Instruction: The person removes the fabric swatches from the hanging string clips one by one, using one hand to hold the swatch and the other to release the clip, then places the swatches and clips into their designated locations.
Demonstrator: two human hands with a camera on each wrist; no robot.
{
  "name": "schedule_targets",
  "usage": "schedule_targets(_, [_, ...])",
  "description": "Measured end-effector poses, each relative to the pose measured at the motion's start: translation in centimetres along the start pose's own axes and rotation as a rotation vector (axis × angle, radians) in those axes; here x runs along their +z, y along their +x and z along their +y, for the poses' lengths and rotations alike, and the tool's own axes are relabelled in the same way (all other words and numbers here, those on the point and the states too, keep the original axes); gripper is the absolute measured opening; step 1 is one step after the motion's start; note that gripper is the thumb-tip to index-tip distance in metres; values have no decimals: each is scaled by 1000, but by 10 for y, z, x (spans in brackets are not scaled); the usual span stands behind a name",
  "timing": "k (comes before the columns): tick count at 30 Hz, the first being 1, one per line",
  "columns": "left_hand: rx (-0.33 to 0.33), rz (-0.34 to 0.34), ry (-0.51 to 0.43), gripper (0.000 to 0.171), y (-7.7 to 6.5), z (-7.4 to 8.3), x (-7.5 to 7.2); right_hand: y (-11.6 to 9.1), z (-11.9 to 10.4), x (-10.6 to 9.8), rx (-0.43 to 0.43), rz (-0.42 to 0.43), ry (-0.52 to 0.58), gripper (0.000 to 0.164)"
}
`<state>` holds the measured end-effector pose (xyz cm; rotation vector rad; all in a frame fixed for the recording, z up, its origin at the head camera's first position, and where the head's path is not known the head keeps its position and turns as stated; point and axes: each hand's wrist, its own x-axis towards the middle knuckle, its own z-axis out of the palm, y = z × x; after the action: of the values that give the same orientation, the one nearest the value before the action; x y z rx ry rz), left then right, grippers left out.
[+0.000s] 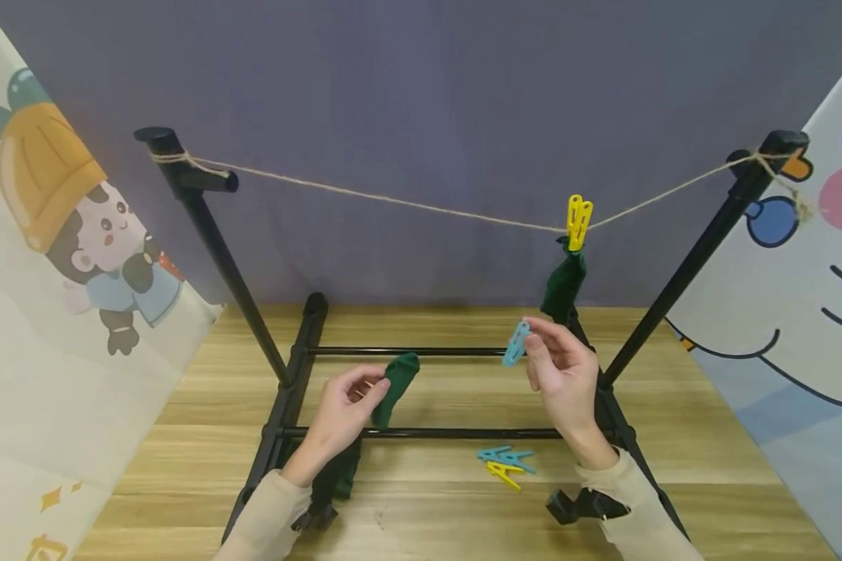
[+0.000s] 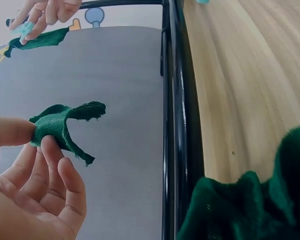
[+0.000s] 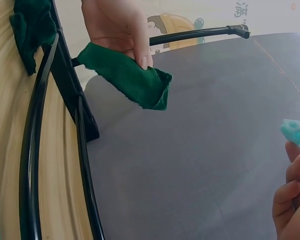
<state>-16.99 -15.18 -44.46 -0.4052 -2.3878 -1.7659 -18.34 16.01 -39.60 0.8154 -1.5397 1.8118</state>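
My left hand pinches a small strip of green cloth between thumb and fingers, above the frame's lower bars. In the left wrist view this cloth is folded over, with two frayed ends sticking out. To the right, a light blue clothespin is pinched in my right hand, apart from the line. A twine line sags between two black posts. On its right part, a yellow clothespin grips another green cloth, which hangs just above my right hand.
Blue clothespins and a yellow clothespin lie on the wooden table. More green cloth lies beside my left forearm. The black frame's crossbars run in front of me, and its posts rise on both sides.
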Motion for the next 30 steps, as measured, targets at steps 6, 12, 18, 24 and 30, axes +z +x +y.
schedule_targets(6, [-2,0,20,14,-3,-3,-5,-5,0,-3,14,2,10,25])
schedule_targets(12, [-13,-4,37,14,-7,-5,-10,-13,0,-8,26,2,-21,26])
schedule_targets(18, [5,-4,47,20,-10,-5,-15,-20,2,-15,39,19,-55,26])
schedule_targets(24, [-8,3,75,27,-12,-7,-16,-24,-1,-20,72,27,-119,21])
schedule_targets(30, [-38,4,110,27,-15,-9,-19,-28,-4,-25,119,34,-185,20])
